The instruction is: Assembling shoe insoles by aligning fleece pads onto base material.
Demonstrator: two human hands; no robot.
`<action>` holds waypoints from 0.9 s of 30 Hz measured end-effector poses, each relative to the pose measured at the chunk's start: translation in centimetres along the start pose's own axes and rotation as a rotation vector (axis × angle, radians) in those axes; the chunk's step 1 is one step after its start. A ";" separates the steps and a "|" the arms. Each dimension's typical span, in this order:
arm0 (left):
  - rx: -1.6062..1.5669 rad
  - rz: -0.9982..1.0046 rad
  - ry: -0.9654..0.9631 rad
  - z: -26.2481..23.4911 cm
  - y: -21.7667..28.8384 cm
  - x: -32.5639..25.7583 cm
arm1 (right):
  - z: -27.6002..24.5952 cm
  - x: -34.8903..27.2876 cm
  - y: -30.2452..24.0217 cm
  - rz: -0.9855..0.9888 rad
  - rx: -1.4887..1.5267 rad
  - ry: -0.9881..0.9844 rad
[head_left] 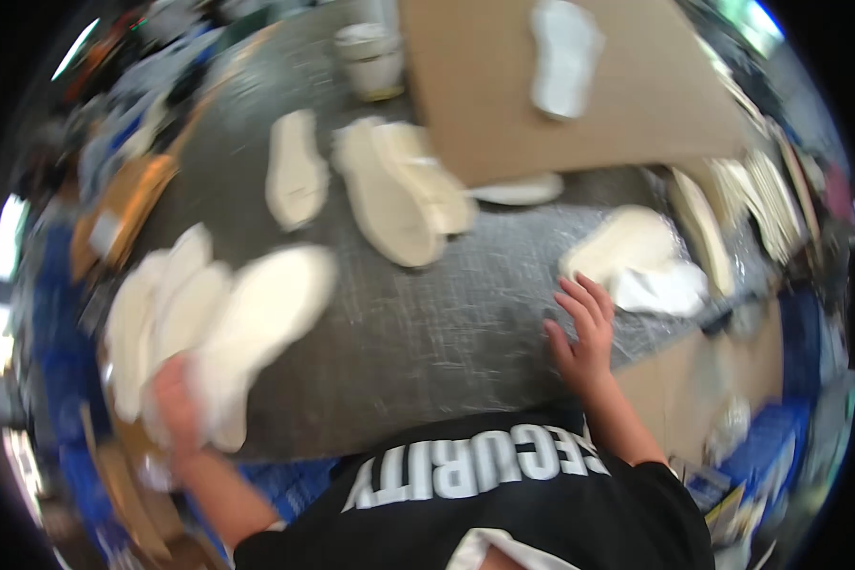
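At the left edge of the table, my left hand (178,404) is closed on a white shoe insole (274,302), blurred by motion. Behind and beside it lie several more pale insoles (176,299), overlapping. My right hand (587,332) holds nothing, its fingers apart, over the table at the right. Just beyond its fingertips rest a cream shoe sole (627,242) and a crumpled white cloth (662,288). In the middle of the table are two overlapping cream soles (385,195) and a single sole (296,173) to their left.
A brown cardboard sheet (503,114) covers the far right, with a white insole (562,62) on it; another pale piece (522,190) pokes out beneath. A whitish tub (370,66) stands at the far side. Several soles (760,204) are stacked along the right edge of the dark table (437,351).
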State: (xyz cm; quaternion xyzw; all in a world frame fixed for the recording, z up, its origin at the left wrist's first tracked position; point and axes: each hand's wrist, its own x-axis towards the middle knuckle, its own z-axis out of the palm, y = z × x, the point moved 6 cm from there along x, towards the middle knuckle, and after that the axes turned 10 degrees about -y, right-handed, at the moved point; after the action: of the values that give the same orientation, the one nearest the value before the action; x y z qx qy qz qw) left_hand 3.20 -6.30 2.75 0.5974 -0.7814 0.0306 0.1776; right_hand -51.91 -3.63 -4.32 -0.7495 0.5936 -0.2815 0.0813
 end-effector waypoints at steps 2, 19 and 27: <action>-0.083 -0.421 -0.133 -6.9 -10.7 -1.2 | -1.8 -0.6 2.0 0.100 -0.113 0.074; -0.423 1.015 -0.492 19.1 45.0 13.3 | -9.5 -5.5 7.5 0.299 -0.162 0.544; -0.163 0.852 -0.711 15.8 38.8 12.8 | -10.3 -7.9 3.9 0.046 0.041 0.504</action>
State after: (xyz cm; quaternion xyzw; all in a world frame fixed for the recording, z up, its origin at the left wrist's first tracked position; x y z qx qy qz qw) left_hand -40.12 -11.14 -1.61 0.1870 -0.9653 -0.1641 -0.0790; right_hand -61.63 4.79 -0.17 -0.6400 0.6063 -0.4697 -0.0476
